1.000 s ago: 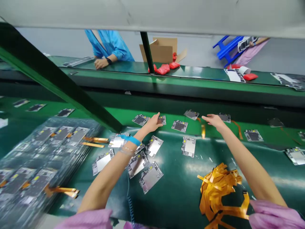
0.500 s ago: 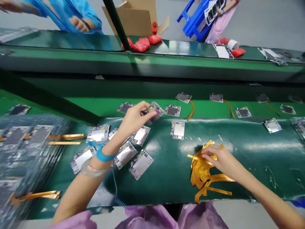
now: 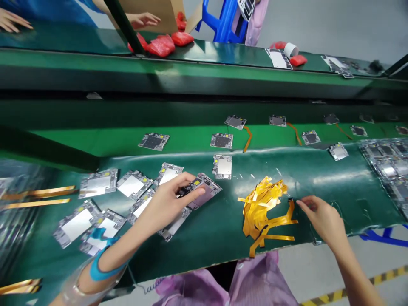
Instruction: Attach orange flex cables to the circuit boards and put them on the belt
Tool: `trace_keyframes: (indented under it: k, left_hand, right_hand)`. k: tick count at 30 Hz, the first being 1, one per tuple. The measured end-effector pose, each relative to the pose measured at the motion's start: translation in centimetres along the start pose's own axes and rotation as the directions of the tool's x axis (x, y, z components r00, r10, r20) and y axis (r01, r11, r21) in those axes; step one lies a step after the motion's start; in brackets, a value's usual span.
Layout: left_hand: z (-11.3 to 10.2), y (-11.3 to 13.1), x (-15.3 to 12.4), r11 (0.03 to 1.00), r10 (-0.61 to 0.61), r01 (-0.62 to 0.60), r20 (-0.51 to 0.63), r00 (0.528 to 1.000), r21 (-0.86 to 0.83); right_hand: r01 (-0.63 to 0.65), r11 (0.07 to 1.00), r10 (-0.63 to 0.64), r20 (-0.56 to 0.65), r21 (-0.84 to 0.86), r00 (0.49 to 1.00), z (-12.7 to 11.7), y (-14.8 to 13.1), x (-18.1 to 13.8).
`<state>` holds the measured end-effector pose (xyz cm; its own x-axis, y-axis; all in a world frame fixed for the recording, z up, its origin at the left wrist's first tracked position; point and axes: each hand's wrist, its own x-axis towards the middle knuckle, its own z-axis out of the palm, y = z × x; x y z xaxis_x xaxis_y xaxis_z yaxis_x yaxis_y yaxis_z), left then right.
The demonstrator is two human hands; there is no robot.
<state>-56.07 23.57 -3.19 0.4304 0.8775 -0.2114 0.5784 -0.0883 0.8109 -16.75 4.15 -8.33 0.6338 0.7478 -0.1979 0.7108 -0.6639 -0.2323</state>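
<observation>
My left hand (image 3: pixel 174 197) grips a circuit board (image 3: pixel 205 191) between thumb and fingers, tilted over other boards on the green bench mat. Around that wrist are a blue strap (image 3: pixel 103 265) and a clear band. Under and beside the hand lie several boards with silver plates, among them one board (image 3: pixel 98 183) at the left. My right hand (image 3: pixel 318 216) is closed in a pinch, right of a heap of orange flex cables (image 3: pixel 263 206). One flex cable's dark end (image 3: pixel 290 200) points up close to the thumb tip; whether they touch, or what the fingers hold, I cannot make out.
Boards, some with flex cables, lie along the bright green strip (image 3: pixel 191 140) behind the mat. Trays of boards (image 3: pixel 387 163) stand right, with blurred clear trays (image 3: pixel 19 238) left. A slanting green post (image 3: pixel 47 148) crosses the left side. Opposite, a co-worker's hand (image 3: pixel 143 20) reaches near red packets (image 3: pixel 162 45).
My left hand has brought its board lower, nearer the front. My right hand has left the cable heap and moved right. The whole view has shifted, showing more trays at the right.
</observation>
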Motion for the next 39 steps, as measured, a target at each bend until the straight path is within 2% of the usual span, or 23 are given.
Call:
trace_keyframes:
  k: [4, 9, 13, 20, 25, 29, 33, 35, 39]
  left_hand:
    - [0.8, 0.5, 0.5, 0.999, 0.029, -0.025, 0.087, 0.996, -0.048]
    - [1.6, 1.3, 0.8, 0.995, 0.09, -0.082, 0.156, 0.984, -0.059]
    - [1.9, 1.9, 0.9, 0.995, 0.088, -0.078, 0.162, 0.983, -0.068]
    - [2.4, 2.0, 0.6, 0.994, 0.072, -0.057, 0.174, 0.982, -0.091]
    - [2.6, 1.6, 0.5, 0.991, 0.051, -0.034, 0.136, 0.989, -0.126]
    - [2.1, 1.7, 0.2, 0.984, 0.075, -0.051, 0.134, 0.988, -0.173]
    - [1.6, 1.9, 0.1, 0.973, 0.095, -0.057, 0.163, 0.982, -0.222]
    - [1.3, 2.1, 0.1, 0.975, 0.057, -0.023, 0.149, 0.987, -0.219]
    - [1.3, 2.9, 0.2, 0.96, 0.033, 0.01, 0.147, 0.989, -0.281]
  right_hand:
    - [0.006, 0.993, -0.015, 0.082, 0.117, 0.997, 2.1, 0.7, -0.2]
    - [0.065, 0.966, -0.08, 0.052, 0.248, 0.995, 2.7, 0.2, 0.9]
    - [0.087, 0.947, -0.087, -0.016, 0.308, 0.996, 3.2, 0.1, 1.9]
    - [0.127, 0.921, -0.136, -0.001, 0.369, 0.991, 5.0, 0.1, 2.5]
    - [0.25, 0.859, -0.241, -0.078, 0.446, 0.967, 5.2, -0.8, 4.4]
    - [0.272, 0.793, -0.264, -0.095, 0.545, 0.96, 4.3, -2.7, 5.5]
    - [0.304, 0.744, -0.238, -0.189, 0.595, 0.953, 2.2, -5.1, 6.0]
    - [0.34, 0.666, -0.243, -0.238, 0.663, 0.94, 0.6, -6.4, 5.9]
    - [0.407, 0.442, -0.215, -0.346, 0.799, 0.913, -2.9, -10.3, 4.7]
